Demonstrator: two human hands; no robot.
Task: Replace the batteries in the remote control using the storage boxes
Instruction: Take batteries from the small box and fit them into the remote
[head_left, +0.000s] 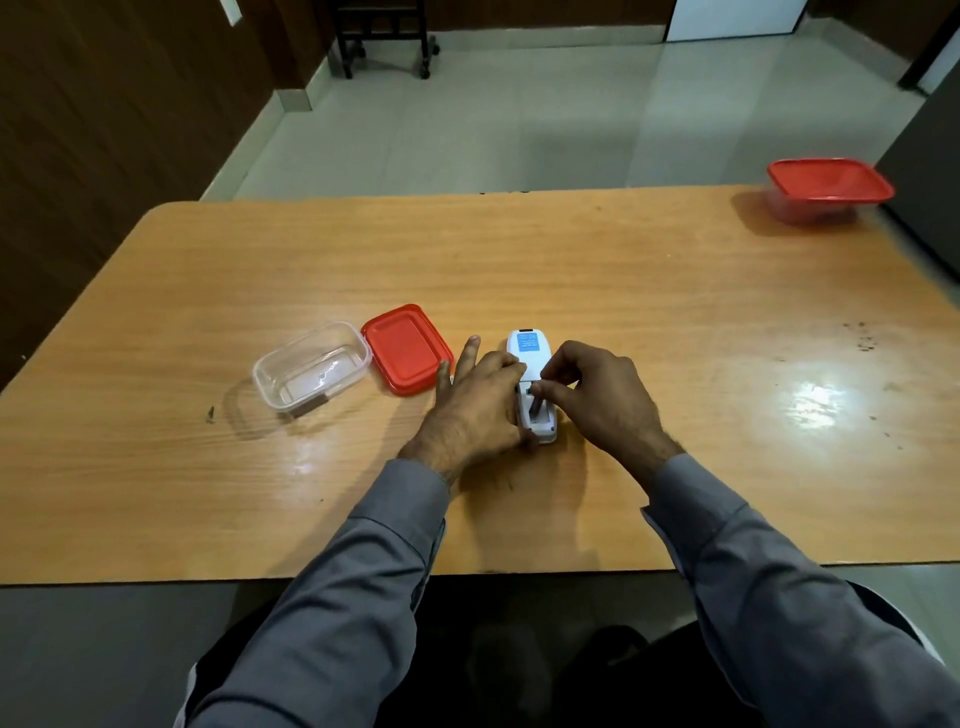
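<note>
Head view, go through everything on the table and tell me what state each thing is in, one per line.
Remote control: face down, battery bay open.
Battery: in the bay, right hand pinching at its top end.
Left hand: steadies the remote, fingers mostly straight.
Clear box: open, lid off.
Red lid: loose on the table beside it.
Far box: lid on.

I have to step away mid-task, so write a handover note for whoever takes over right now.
Left hand steadies the remote control, which lies face down on the table with its battery bay open.
Right hand pinches a battery at the bay.
Open clear box and its red lid lie left of the remote; the closed box sits at the far right corner.
Left: finish the batteries, refit the cover (not visible), close the box.
</note>
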